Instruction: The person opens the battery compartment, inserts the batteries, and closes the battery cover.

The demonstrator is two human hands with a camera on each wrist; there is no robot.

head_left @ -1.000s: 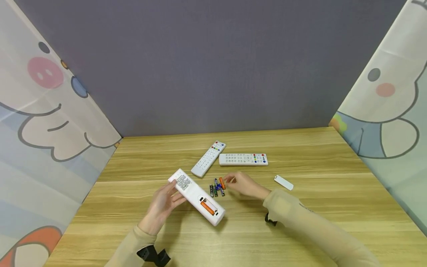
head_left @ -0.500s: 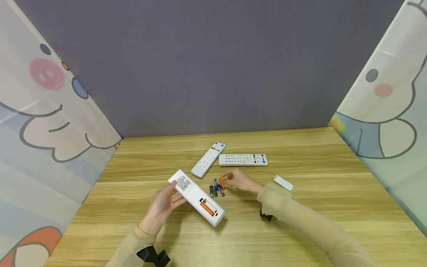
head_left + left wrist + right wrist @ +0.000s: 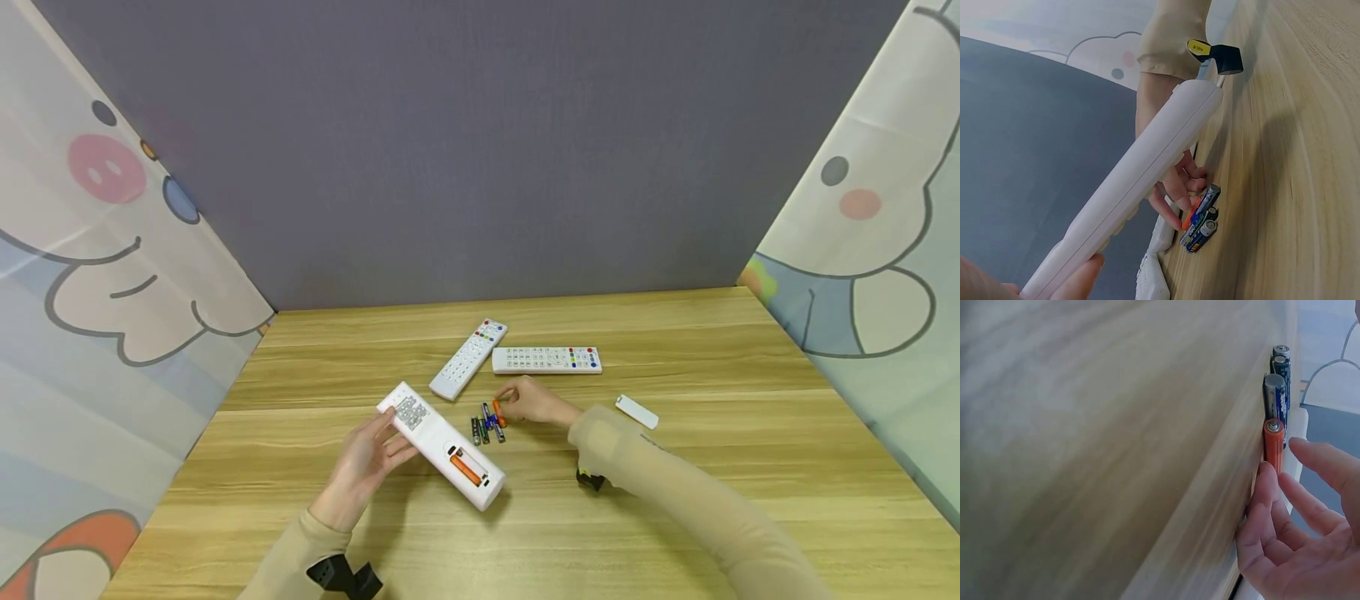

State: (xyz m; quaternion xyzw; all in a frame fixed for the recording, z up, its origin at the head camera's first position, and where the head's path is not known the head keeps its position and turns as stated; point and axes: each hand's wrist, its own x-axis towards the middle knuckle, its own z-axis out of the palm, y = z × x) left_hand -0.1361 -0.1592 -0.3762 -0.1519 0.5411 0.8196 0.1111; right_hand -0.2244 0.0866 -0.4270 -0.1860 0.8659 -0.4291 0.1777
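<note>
My left hand (image 3: 363, 458) holds a white remote control (image 3: 420, 429) tilted, back side up, thumb on top and fingers beneath. One orange battery (image 3: 465, 468) lies in its uncovered compartment; the slot beside it is bare. My right hand (image 3: 532, 402) is at the small battery group, fingertips around the end of a loose orange battery (image 3: 1274, 447). In the right wrist view one fingertip touches that battery while another stands slightly apart from it. Several dark batteries (image 3: 1200, 228) lie next to it. The remote's button side faces down.
Two more white remotes, one slanted (image 3: 467, 362) and one lying crosswise (image 3: 546, 360), lie button side up behind the batteries. A white battery cover (image 3: 637, 412) is on the wooden table (image 3: 697, 358) to the right. A grey panel (image 3: 480, 167) stands behind.
My right hand has shifted slightly left and its fingers have come over the loose orange battery. The left hand and its remote control have stayed almost still.
</note>
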